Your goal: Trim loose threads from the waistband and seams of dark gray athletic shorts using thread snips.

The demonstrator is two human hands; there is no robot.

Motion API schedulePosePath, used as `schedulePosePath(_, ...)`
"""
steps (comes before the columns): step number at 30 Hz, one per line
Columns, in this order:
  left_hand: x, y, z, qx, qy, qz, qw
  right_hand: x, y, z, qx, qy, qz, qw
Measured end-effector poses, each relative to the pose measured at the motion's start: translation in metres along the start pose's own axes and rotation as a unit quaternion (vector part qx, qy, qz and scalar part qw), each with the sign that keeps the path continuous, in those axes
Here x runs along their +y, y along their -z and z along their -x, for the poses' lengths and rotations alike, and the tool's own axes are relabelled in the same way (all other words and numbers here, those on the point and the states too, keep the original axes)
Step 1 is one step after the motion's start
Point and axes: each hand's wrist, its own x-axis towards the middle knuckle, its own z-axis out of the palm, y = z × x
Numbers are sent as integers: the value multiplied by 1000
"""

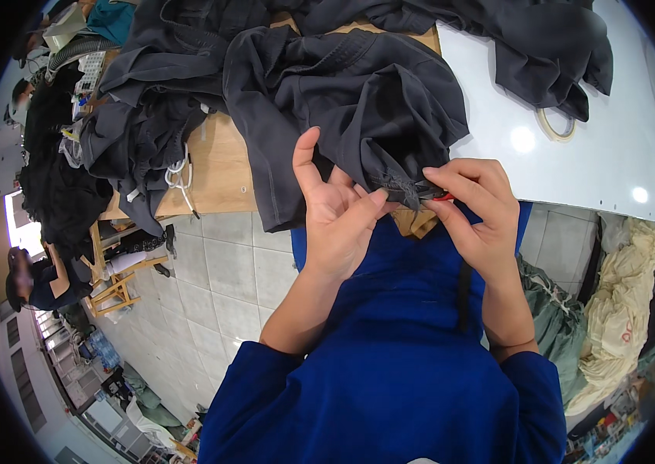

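A dark grey garment (335, 100) with a gathered, elastic-looking band lies heaped over the table's near edge. My left hand (341, 220) pinches its hem between thumb and fingers, the index finger sticking up. At the same edge, my right hand (482, 205) has thumb and fingertips closed round a small dark object with a red part (442, 197); most of it is hidden by the fingers, so its kind cannot be made out. Loose, frayed-looking threads (411, 189) show on the hem between both hands.
More dark garments (180, 54) are piled at the left and far side. A tape roll (556, 124) lies on the white tabletop (498, 143). White cord (180, 174) hangs over the wooden table (219, 174). Cream and green sacks (614, 309) stand at right. Another person (37, 278) sits far left.
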Motion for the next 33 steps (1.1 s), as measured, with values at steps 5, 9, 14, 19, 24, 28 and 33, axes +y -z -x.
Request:
schedulePosePath(5, -2, 3, 0, -2, -2, -22, 1000, -2, -4, 0, -2, -27, -48, 998)
schedulePosePath(9, -1, 0, -1, -1, -11, -29, 1000, -2, -4, -3, 6, -10, -21, 1000)
schedulePosePath(14, -1, 3, -1, -7, -19, -45, 999, 0, -4, -4, 8, 16, -5, 1000)
schedulePosePath(19, -1, 5, 0, -12, -14, -41, 999, -2, -5, -6, 13, 31, 5, 999)
schedulePosePath(24, -1, 9, 1, -26, -26, -56, 998, 1, -3, -1, 14, -3, -33, 999)
schedulePosePath(28, -3, 8, 1, -37, -33, -66, 997, 1, 4, 2, -33, -117, -149, 981)
schedulePosePath(33, -8, 4, 2, -28, -48, -96, 994, -15, -13, -2, -1, -89, -88, 992)
